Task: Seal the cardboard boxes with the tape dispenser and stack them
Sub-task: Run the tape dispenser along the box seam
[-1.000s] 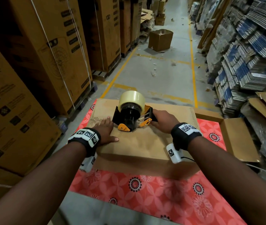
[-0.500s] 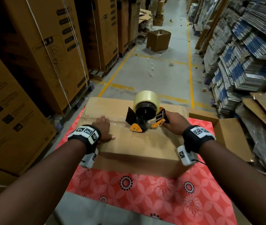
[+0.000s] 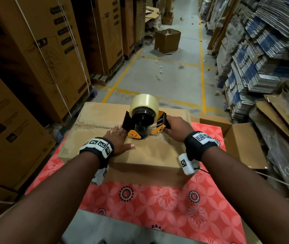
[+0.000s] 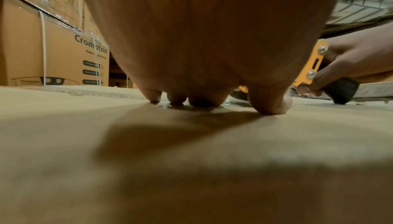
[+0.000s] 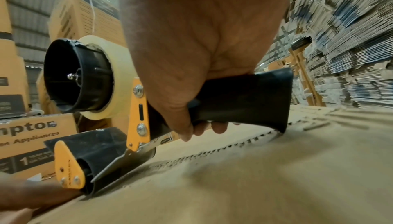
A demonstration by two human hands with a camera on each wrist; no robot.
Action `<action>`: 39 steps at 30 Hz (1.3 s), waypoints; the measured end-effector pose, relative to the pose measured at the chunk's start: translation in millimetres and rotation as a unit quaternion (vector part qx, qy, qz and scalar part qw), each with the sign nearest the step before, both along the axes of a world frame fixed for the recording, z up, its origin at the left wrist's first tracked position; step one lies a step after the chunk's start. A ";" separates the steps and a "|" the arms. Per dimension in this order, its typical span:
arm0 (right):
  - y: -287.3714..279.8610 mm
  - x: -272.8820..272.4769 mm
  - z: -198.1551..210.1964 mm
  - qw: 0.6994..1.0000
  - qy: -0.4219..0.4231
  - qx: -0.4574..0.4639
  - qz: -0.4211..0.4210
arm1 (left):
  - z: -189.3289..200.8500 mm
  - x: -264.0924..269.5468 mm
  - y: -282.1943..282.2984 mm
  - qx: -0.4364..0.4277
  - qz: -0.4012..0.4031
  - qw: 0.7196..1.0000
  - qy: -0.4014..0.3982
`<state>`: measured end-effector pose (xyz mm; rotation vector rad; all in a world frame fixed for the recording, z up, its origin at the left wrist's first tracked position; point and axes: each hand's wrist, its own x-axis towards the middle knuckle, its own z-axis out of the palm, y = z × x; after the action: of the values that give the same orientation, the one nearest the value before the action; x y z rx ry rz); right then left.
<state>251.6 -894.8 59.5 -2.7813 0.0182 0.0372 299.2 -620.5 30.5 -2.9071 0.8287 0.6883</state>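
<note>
Left hand (image 4: 208, 42) hides most of the tape dispenser (image 4: 308, 69).

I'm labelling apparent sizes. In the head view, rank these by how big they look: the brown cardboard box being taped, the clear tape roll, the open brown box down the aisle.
1. Brown cardboard box being taped
2. Open brown box down the aisle, farther away, so true size unsure
3. Clear tape roll

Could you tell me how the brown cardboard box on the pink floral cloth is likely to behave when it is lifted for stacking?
The brown cardboard box is broad and shallow, so it should sit stable and not tip. Its flat top looks fairly stiff under the left hand. The centre seam looks only partly taped behind the yellow-and-black tape dispenser, so flaps may lift. Weight cannot be judged.
</note>
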 end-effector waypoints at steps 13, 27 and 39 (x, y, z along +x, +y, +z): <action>-107.7 -54.6 19.0 0.998 0.024 -0.049 -0.042 | 7.9 -1.7 -12.4 0.031 0.039 0.999 0.022; -119.0 -58.5 -7.5 0.999 0.000 0.033 -0.043 | -10.7 -40.9 -126.0 -0.024 -0.042 0.999 -0.007; -173.0 -90.6 -2.6 0.993 -0.002 0.086 -0.082 | 0.2 -43.0 -131.9 -0.002 -0.024 1.000 0.015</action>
<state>161.0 -1067.9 56.9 -2.5987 0.2310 -0.0069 256.3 -752.3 30.6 -2.8762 0.9008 0.7272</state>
